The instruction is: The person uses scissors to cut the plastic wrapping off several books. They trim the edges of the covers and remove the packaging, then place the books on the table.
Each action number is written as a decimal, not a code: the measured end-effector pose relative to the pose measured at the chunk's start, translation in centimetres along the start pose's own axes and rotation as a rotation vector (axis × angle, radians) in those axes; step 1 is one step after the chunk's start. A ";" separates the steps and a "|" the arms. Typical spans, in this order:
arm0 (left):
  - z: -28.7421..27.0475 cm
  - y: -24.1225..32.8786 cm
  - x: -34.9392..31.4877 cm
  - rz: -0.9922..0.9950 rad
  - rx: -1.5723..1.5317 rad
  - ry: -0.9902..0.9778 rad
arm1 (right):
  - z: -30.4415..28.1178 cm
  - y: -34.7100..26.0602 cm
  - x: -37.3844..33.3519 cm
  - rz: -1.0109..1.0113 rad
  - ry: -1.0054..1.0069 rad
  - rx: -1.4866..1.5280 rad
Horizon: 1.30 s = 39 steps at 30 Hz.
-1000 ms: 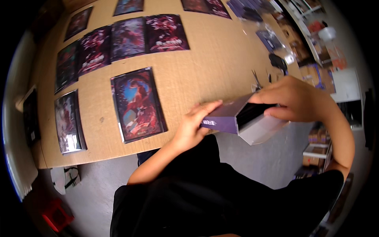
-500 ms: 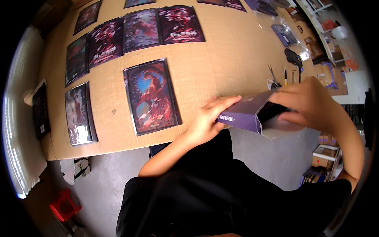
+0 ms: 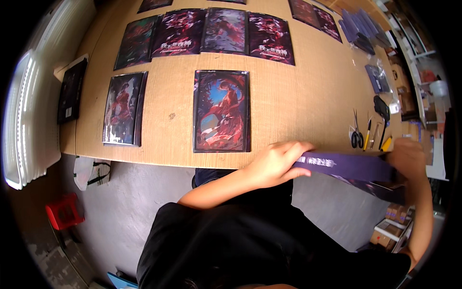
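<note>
A long purple cardboard box (image 3: 351,164) with white print on its side lies across the front edge of the table. My left hand (image 3: 284,164) grips its left end, thumb below and fingers on top. At the box's right end my right hand (image 3: 409,161) is closed, blurred by motion, with its fingertips hidden. A dark printed panel (image 3: 382,191) shows under the box near that hand; whether it is a flap or something inside, I cannot tell. Left of the box lies a wrapped red and blue illustrated book (image 3: 222,111), and farther left a second illustrated book (image 3: 124,110).
Several dark red illustrated pieces (image 3: 178,31) lie in a row behind. Scissors (image 3: 356,137), a yellow pen knife (image 3: 368,135) and a black-handled tool (image 3: 381,108) sit at the right. Purple boxes (image 3: 358,29) are stacked at the far right. A red stool (image 3: 65,212) stands on the floor.
The view has shifted, so the table items appear farther right. The box has turned, its purple side now facing up. My right hand has moved from the box's opening to its right end.
</note>
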<state>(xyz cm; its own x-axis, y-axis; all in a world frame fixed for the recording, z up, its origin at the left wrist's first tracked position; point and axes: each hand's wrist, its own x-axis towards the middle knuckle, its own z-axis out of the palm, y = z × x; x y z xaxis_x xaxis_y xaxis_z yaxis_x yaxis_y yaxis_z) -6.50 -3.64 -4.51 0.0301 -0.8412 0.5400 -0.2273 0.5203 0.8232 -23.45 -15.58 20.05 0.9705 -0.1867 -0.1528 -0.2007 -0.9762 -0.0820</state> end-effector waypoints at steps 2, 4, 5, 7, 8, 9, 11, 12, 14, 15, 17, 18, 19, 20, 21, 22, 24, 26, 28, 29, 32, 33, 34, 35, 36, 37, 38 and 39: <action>-3.3 1.8 -2.2 0.024 0.309 0.091 | 2.5 4.8 0.1 -0.133 0.046 0.154; -5.2 4.3 -2.7 0.006 0.346 0.003 | 3.3 4.2 -2.7 0.102 0.079 0.346; -6.6 5.9 -2.2 -0.033 0.360 -0.098 | 4.2 3.0 -5.2 0.305 0.125 0.464; -9.7 7.7 -2.6 -0.092 0.351 -0.215 | 5.0 2.2 -7.1 0.317 0.197 0.518; -11.0 7.9 -3.2 -0.107 0.332 -0.261 | 4.8 0.8 -6.8 0.309 0.243 0.536; -12.0 9.1 -3.7 -0.172 0.448 -0.282 | 5.9 1.1 -6.3 0.244 0.305 0.602; -14.6 10.7 -4.8 -0.297 0.611 -0.318 | 8.6 1.5 -7.1 0.253 0.573 0.821; -16.5 10.5 -5.6 -0.343 0.638 -0.324 | 9.8 2.0 -8.8 0.338 0.776 0.949; -20.1 11.8 -8.1 -0.479 0.588 -0.235 | 10.2 5.6 -10.0 0.434 0.749 1.307; -21.9 12.3 -10.3 -0.501 0.572 -0.080 | 10.7 6.3 -9.3 0.448 0.861 1.418; -25.3 13.7 -16.3 -0.501 0.509 0.433 | 12.1 9.0 -8.5 0.520 0.999 1.675; -26.4 14.9 -19.0 -0.471 0.480 0.794 | 14.4 12.6 -8.7 0.590 1.025 1.778; -27.8 15.6 -20.6 -0.477 0.418 1.049 | 16.0 14.9 -8.7 0.557 0.964 1.869; -29.6 14.8 -21.9 -0.451 0.317 1.312 | 16.5 15.8 -8.5 0.517 0.908 1.924; -30.4 15.1 -21.9 -0.478 0.257 1.465 | 17.2 17.0 -8.4 0.491 0.823 1.934; -31.4 15.3 -22.0 -0.499 0.188 1.618 | 18.0 18.2 -8.4 0.466 0.743 1.940; -32.9 16.1 -23.9 -0.406 0.092 1.520 | 21.2 21.2 -8.8 0.657 0.845 1.703; -32.2 16.6 -22.2 -0.447 0.188 1.458 | 21.9 21.3 -7.8 0.743 0.804 1.615; -32.4 16.6 -22.3 -0.463 0.146 1.371 | 23.4 21.7 -7.9 0.909 0.808 1.464; -33.0 16.5 -22.9 -0.471 0.126 1.312 | 23.4 21.9 -7.4 0.871 0.711 1.482; -34.9 15.0 -22.8 -0.504 0.121 1.239 | 23.7 21.8 -6.6 0.825 0.485 1.490; -36.3 13.9 -23.1 -0.525 0.112 1.286 | 23.9 21.9 -6.1 0.849 0.445 1.467; -38.1 12.9 -23.6 -0.548 0.105 1.329 | 24.2 21.9 -5.5 0.876 0.405 1.445; -40.0 11.6 -23.6 -0.567 0.083 1.361 | 24.1 21.7 -5.3 0.882 0.402 1.449; -41.9 10.6 -23.7 -0.552 0.068 1.351 | 24.2 21.9 -5.0 0.945 0.405 1.394; -43.9 8.8 -23.8 -0.484 -0.038 1.388 | 24.1 22.1 -4.9 0.904 0.399 1.447; -46.3 7.3 -24.7 -0.492 -0.062 1.412 | 23.9 22.2 -4.8 0.875 0.386 1.398; -48.3 6.2 -25.7 -0.489 -0.178 1.360 | 24.0 22.7 -4.8 0.860 0.346 1.409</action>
<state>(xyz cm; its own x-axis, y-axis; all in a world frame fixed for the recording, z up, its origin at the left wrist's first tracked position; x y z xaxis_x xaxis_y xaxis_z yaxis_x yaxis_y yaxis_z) 38.28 28.36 -4.80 0.9703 -0.2024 -0.1323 0.1939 0.3246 0.9258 -35.88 -34.22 -4.67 0.4674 -0.7749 -0.4257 -0.4185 0.2302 -0.8786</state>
